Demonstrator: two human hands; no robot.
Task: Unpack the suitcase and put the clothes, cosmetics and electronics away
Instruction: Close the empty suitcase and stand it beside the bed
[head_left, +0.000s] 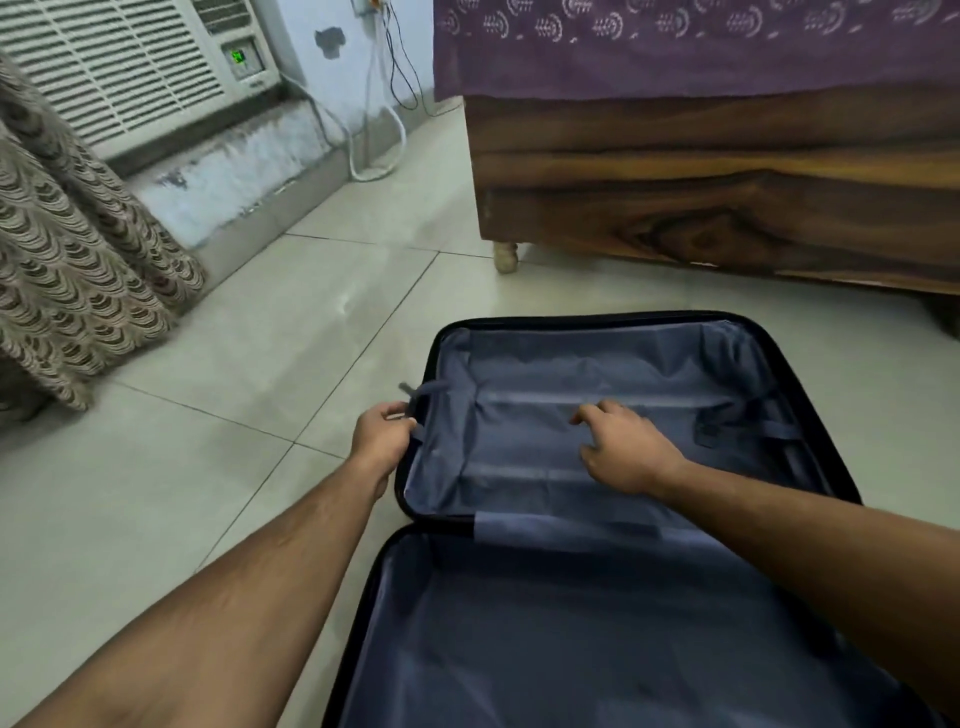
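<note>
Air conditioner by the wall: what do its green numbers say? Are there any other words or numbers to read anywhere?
Green display on the air conditioner: lit digits, too blurred to read.
Small mark under the display: too small to read.
Purple cloth on the wooden bed: only white patterns, no words.
Suitcase: no label or brand visible.

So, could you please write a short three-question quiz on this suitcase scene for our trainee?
1. True or false: clothes are visible in the far half of the suitcase.
2. What does the left hand hold? A) strap B) cable C) curtain
3. Where is the right hand?

Key: 1. False, only lining shows. 2. A. 3. Over the lining of the far half, fingers curled; whether it touches the fabric is unclear.
</note>
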